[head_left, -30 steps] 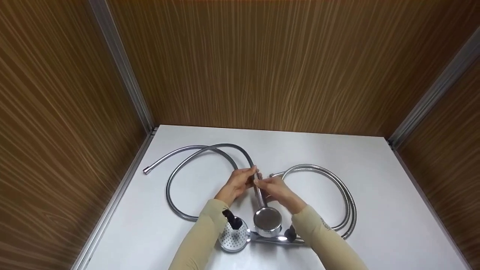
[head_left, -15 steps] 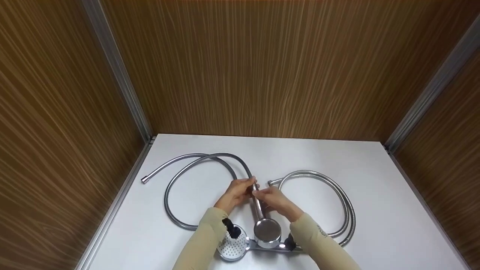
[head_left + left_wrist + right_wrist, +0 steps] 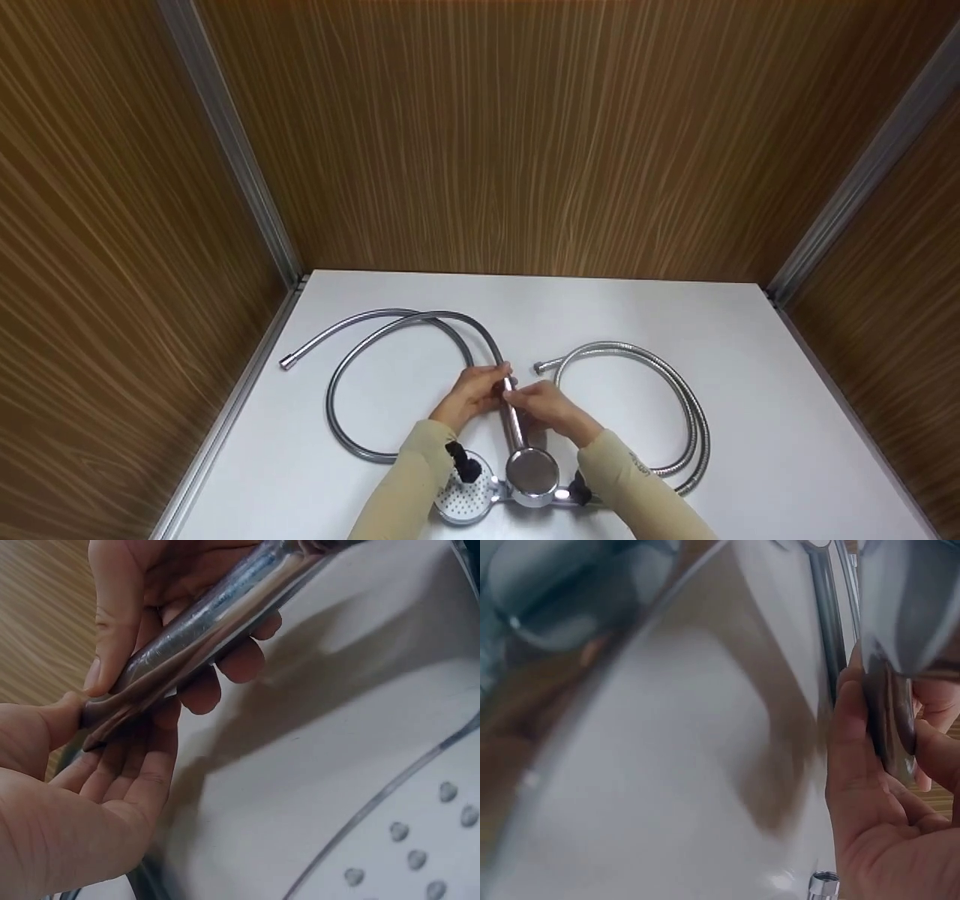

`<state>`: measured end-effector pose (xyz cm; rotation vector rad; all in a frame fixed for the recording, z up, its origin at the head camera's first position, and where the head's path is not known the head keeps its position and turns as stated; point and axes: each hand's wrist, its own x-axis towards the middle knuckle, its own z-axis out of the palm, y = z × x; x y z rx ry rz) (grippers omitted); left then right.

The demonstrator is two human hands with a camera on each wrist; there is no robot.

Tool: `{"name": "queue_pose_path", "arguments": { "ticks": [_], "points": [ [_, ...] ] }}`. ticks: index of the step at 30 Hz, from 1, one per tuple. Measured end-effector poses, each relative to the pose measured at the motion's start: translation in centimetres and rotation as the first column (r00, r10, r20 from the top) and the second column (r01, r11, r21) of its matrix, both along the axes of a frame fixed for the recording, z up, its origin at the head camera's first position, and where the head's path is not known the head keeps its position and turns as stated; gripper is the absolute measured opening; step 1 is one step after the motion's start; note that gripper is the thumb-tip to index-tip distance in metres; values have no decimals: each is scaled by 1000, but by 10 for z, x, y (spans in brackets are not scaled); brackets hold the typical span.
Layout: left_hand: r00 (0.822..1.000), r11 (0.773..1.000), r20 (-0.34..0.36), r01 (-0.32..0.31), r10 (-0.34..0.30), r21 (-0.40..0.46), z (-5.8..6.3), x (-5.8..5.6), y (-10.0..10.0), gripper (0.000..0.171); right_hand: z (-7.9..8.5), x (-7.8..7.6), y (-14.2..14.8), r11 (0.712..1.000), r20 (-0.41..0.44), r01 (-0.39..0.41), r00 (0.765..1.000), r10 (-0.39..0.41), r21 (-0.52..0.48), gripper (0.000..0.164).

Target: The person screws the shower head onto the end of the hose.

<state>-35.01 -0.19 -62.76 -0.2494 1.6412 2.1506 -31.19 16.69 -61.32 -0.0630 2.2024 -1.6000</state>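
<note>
In the head view, a chrome hand shower [image 3: 532, 469] points its round head toward me, with its handle [image 3: 514, 426] sloping up and away. My right hand [image 3: 555, 409] grips the handle near its far end, thumb on top. My left hand [image 3: 472, 396] pinches the joint where the dark grey shower hose [image 3: 335, 375] meets the handle. Fingers of both hands close around the handle [image 3: 202, 634] in the left wrist view. The thread at the joint is hidden by fingers. From there the hose loops left, and its free end nut [image 3: 287, 362] lies on the table.
A second hand shower [image 3: 463, 501] lies on the white table [image 3: 780, 420] below my hands, perforated face up, partly under my left sleeve. A silver hose [image 3: 694, 409] is coiled at right, its end nut [image 3: 538, 367] near my right hand. Wood-grain panels [image 3: 525, 135] enclose the table.
The head view has tilted up, so the table and everything on it sit lower in frame. Both hands keep their hold on the hand shower and hose joint, with only slight finger movement.
</note>
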Motion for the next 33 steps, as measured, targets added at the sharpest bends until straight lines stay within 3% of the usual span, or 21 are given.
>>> {"name": "queue_pose_path", "arguments": {
  "ticks": [7, 14, 19, 28, 33],
  "points": [
    [1000, 998, -3, 12, -12, -54, -4, 0, 0, 32, -2, -1, 1, 999, -31, -34, 999, 35, 30, 38],
    [998, 996, 22, 58, -56, -72, -5, -1, -1, 37, -2, -3, 5, 997, 91, -71, 993, 74, -35, 36],
    [999, 996, 21, 51, -50, -68, -3, -1, 0, 34, -2, -3, 7, 998, 107, -59, 992, 62, -26, 37],
    [998, 995, 7, 67, -67, -77, -2, 3, -1, 32, -2, -3, 10, 997, 65, -83, 994, 83, 4, 36],
    [998, 995, 0, 63, -63, -77, -1, 4, -3, 31, 2, -3, 8, 993, 28, -100, 995, 98, 67, 35]
  ]
}}
